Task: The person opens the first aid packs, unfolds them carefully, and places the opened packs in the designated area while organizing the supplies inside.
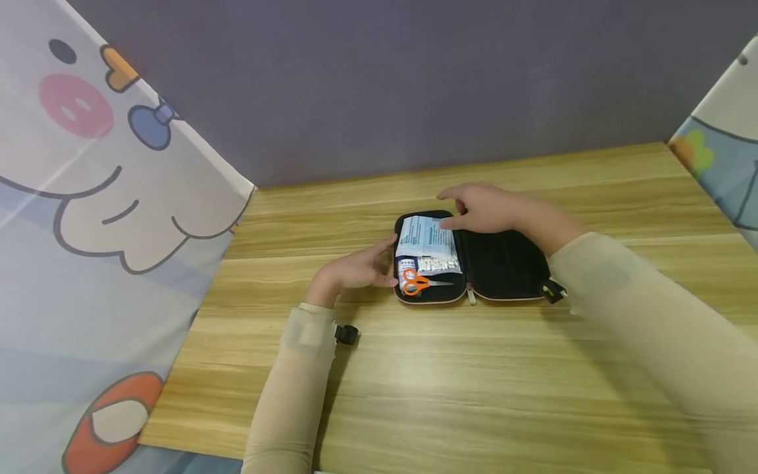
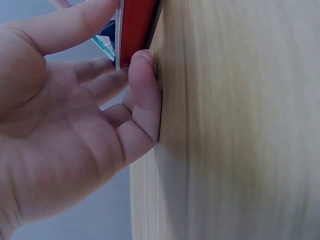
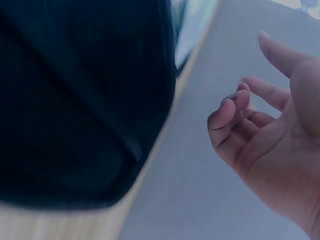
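Note:
A small black zip case (image 1: 509, 266) lies unfolded on the table, its outer side red in the left wrist view. In its left half are light-blue and white printed packets (image 1: 422, 236), a clear bag of small white pieces (image 1: 438, 264), a white-and-blue wrapped item (image 1: 405, 264) and scissors with orange handles (image 1: 416, 282). My left hand (image 1: 361, 266) touches the case's left edge, thumb and forefinger spread along it. The little finger of that hand bends against the tabletop in the left wrist view. Over the far middle of the case hovers my right hand (image 1: 488, 207), thumb and forefinger apart, holding nothing.
The wooden table (image 1: 379, 382) meets a grey panel (image 1: 414, 85) at the back. Cartoon-printed cloth (image 1: 118, 296) borders the left side, with more printed cloth (image 1: 722, 178) at right. A zipper pull (image 1: 471, 296) hangs at the case's near side.

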